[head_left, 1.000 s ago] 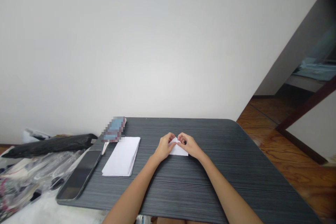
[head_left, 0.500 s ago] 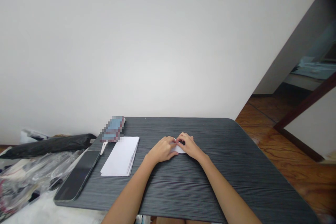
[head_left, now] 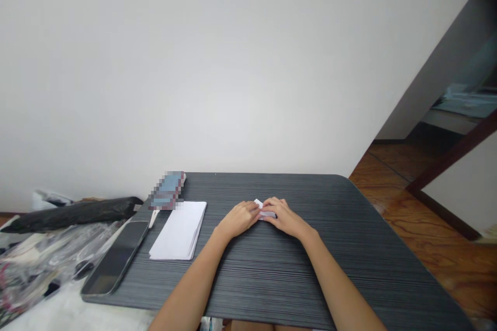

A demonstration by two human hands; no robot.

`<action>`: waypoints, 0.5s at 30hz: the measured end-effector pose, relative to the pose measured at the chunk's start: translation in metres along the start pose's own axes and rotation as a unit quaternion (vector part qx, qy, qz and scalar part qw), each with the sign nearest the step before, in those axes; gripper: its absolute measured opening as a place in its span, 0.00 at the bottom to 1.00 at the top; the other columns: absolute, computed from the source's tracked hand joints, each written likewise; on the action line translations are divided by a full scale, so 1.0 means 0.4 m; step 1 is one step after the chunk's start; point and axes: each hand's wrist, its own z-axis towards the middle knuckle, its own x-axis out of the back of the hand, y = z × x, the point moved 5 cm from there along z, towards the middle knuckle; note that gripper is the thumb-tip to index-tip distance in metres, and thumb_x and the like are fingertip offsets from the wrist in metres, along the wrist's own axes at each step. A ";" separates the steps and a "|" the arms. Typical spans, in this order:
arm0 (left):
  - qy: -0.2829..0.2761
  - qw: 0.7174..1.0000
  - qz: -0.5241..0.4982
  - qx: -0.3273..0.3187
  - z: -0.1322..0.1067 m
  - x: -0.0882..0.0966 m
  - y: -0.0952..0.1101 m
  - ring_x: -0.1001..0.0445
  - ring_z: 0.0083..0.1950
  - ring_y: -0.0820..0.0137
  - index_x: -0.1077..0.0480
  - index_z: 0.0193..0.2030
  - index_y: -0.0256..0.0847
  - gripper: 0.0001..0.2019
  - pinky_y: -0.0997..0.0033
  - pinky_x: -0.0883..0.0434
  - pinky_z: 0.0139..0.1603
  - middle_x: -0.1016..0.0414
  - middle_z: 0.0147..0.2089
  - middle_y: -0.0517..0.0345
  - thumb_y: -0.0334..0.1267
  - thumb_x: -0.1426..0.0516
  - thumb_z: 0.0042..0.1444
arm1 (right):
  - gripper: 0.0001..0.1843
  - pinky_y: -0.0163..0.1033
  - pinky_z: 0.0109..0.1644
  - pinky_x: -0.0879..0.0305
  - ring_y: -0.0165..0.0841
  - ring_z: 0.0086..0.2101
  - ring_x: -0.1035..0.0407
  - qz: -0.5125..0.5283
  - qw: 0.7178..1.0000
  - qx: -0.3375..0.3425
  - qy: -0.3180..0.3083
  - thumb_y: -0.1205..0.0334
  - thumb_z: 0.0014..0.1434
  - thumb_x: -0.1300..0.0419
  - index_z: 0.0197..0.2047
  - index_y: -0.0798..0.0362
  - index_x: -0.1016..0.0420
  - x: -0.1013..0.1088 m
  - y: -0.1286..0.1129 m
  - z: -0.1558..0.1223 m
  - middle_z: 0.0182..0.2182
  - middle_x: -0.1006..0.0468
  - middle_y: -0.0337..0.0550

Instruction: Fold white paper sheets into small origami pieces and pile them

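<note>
Small paper: the white piece (head_left: 267, 214) lies on the dark table (head_left: 279, 279), between my two hands, with a pale corner poking up past my fingers on the far side.
Its long axis: what shows of it seems to run side to side, across my front; my fingers cover too much for me to tell its whole outline.
Left hand: my left hand (head_left: 241, 217) comes in from the left, its fingers bent down over the paper's left part; the thumb is hidden, so I cannot tell whether it pinches or only presses.
Right hand: my right hand (head_left: 285, 217) comes in from the right, thumb on the near side and fingers on the far side, pinching the paper, with a small gap behind the fingertips.
Nearer hand: neither; both touch the paper, which lies to the right of my left hand and to the left of my right, fingertips almost meeting.
Paper stack: white sheets (head_left: 180, 230) lie left of my left hand, well apart from it, edges slightly uneven.
Phone: dark, screen up (head_left: 116, 258), slanting beyond the stack at the table's left edge.
</note>
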 end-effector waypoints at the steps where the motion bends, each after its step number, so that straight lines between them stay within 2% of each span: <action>1: 0.002 1.000 0.006 -0.003 0.000 -0.005 -0.002 0.35 0.47 0.69 0.36 0.42 0.37 0.13 0.67 0.36 0.44 0.32 0.41 0.52 0.37 0.59 0.58 | 0.10 0.44 0.47 0.48 0.34 0.43 0.41 -0.010 1.000 0.004 0.010 0.62 0.55 0.49 0.40 0.49 0.30 -0.003 -0.001 0.002 0.39 0.33 0.43; 8: 0.013 0.999 0.045 -0.024 -0.001 -0.026 -0.009 0.34 0.47 0.66 0.36 0.41 0.33 0.14 0.65 0.34 0.44 0.31 0.42 0.48 0.34 0.60 0.59 | 0.12 0.38 0.42 0.40 0.32 0.39 0.39 -0.033 0.997 0.028 0.066 0.68 0.56 0.53 0.35 0.53 0.28 -0.036 0.004 0.019 0.35 0.31 0.45; 12: 0.034 0.999 0.004 -0.004 0.001 -0.020 -0.013 0.35 0.49 0.67 0.37 0.45 0.34 0.14 0.64 0.36 0.48 0.32 0.45 0.48 0.36 0.58 0.58 | 0.13 0.37 0.44 0.39 0.32 0.39 0.38 -0.017 0.994 0.020 0.107 0.70 0.56 0.53 0.36 0.54 0.29 -0.038 0.019 0.021 0.35 0.30 0.45; 15: 0.049 0.997 -0.050 0.022 -0.001 -0.017 -0.024 0.36 0.50 0.69 0.35 0.45 0.37 0.14 0.65 0.38 0.50 0.33 0.46 0.51 0.36 0.57 0.57 | 0.13 0.37 0.45 0.40 0.32 0.40 0.38 -0.002 0.994 0.023 0.109 0.70 0.56 0.53 0.36 0.55 0.28 -0.035 0.026 0.020 0.36 0.29 0.45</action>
